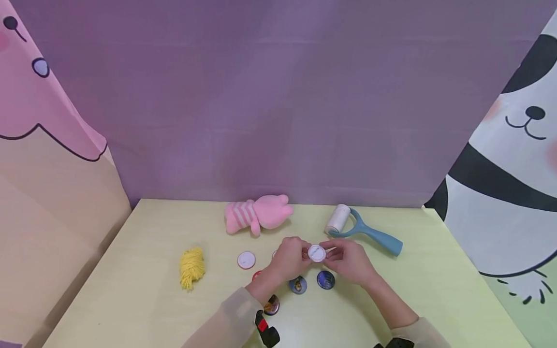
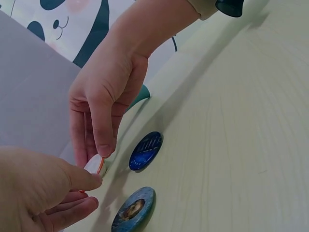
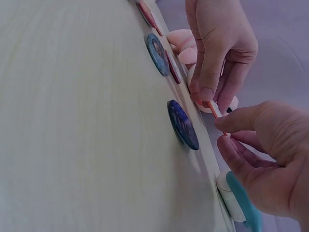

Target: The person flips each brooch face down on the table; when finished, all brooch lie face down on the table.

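Both hands meet over the table at one round pin badge (image 1: 316,253), its white back with the pin turned up toward the head camera. Thumb and fingers of my left hand (image 1: 290,258) pinch its left edge. From the opposite side, my right hand (image 1: 348,261) pinches the right edge. A reddish rim shows on the badge (image 2: 102,166) in the left wrist view. Below the hands lie a dark blue badge (image 1: 326,280) and a lighter blue badge (image 1: 298,285) with a small figure. A dark brown badge (image 1: 271,305) is partly covered by the left arm.
A white-backed badge (image 1: 246,260) lies left of the hands, with yellow yarn (image 1: 191,268) farther left. At the back rests a pink plush toy (image 1: 258,214). A lint roller (image 1: 370,231) with a blue handle lies behind the right hand. A purple curtain (image 1: 278,106) borders the table (image 1: 143,299).
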`<act>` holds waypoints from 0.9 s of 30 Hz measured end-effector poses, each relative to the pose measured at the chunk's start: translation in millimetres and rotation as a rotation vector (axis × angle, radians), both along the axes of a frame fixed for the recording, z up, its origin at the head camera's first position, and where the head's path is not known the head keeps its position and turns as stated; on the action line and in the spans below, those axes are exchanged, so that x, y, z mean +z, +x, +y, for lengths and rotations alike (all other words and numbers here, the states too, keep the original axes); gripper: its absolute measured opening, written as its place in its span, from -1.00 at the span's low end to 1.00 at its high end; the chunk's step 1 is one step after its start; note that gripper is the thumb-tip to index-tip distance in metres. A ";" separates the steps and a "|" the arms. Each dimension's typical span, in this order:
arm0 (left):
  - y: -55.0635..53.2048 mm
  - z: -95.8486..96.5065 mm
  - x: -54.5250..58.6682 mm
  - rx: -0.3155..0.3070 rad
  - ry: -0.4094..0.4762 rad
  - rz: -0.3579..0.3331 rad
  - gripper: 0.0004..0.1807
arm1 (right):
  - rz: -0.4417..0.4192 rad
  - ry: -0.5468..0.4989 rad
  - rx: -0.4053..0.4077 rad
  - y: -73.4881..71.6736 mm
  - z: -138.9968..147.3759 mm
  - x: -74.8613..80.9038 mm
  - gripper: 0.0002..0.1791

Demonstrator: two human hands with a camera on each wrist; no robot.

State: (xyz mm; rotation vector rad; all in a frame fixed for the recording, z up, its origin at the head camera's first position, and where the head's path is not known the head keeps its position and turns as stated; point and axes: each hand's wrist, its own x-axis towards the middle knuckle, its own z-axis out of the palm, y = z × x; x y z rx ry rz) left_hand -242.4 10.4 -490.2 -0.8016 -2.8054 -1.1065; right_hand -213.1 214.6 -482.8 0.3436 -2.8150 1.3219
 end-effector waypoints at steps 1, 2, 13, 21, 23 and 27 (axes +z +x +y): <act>-0.3 0.9 -0.6 0.002 -0.007 0.004 -0.80 | 0.006 0.006 0.000 -0.7 0.6 -0.6 -0.62; -0.5 1.8 -1.3 0.006 -0.011 0.003 -0.81 | 0.010 0.013 0.000 -1.4 1.0 -1.3 -0.62; 1.9 4.5 -5.3 0.028 -0.036 -0.050 -0.86 | -0.004 0.069 0.011 -5.7 -0.8 -9.2 -0.64; 2.6 7.2 -5.9 0.036 -0.070 -0.049 -0.88 | -0.004 0.098 0.011 -5.1 -1.4 -14.3 -0.65; 1.8 8.2 -6.5 0.042 -0.090 -0.037 -0.88 | 0.003 0.108 0.013 -5.0 -1.7 -14.1 -0.66; -0.3 10.6 -8.3 0.054 -0.111 -0.035 -0.87 | 0.030 0.138 0.029 -5.3 -2.6 -13.0 -0.67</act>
